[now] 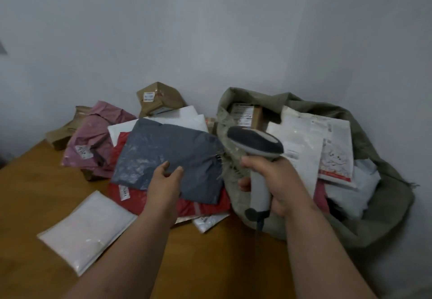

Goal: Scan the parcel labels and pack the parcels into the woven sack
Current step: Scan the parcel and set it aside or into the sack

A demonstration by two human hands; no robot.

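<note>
here left hand fingers hold the grey parcel, right hand grips the scanner; labels seemingly too blurred to read.

Bare table front-left; parcel heap beside crammed sack

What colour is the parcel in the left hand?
Dark grey parcel, pinched by the left hand; head view.
</note>
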